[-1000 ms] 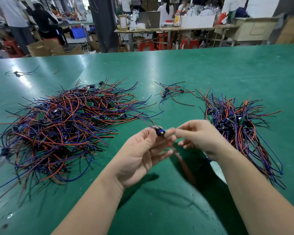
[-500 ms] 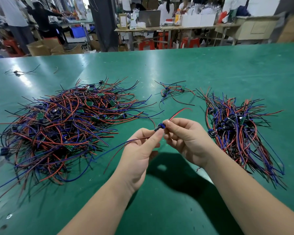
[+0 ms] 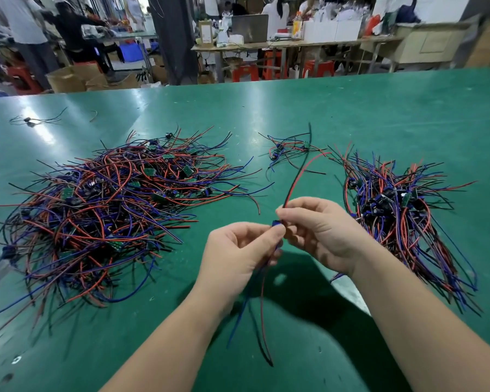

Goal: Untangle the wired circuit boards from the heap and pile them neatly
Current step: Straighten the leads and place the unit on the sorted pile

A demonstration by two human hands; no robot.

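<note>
Nearest the camera, blue, red and black hanging leads (image 3: 262,295) now drop loose below the circuit board (image 3: 276,223); half a second ago they trailed left toward the heap. This unit therefore looks freed (the untangling seems done for it) and ready for stacking. The left hand (image 3: 238,250) and right hand (image 3: 320,230) pinch the board from either side above the table (image 3: 379,114), their fingertips hiding all but a blue scrap of it. The upper leads (image 3: 296,179) rise from it. The heap (image 3: 111,205) lies left of the board, the neat pile (image 3: 402,216) right, and a small cluster (image 3: 289,151) beyond. The hanging ends are blurred.
</note>
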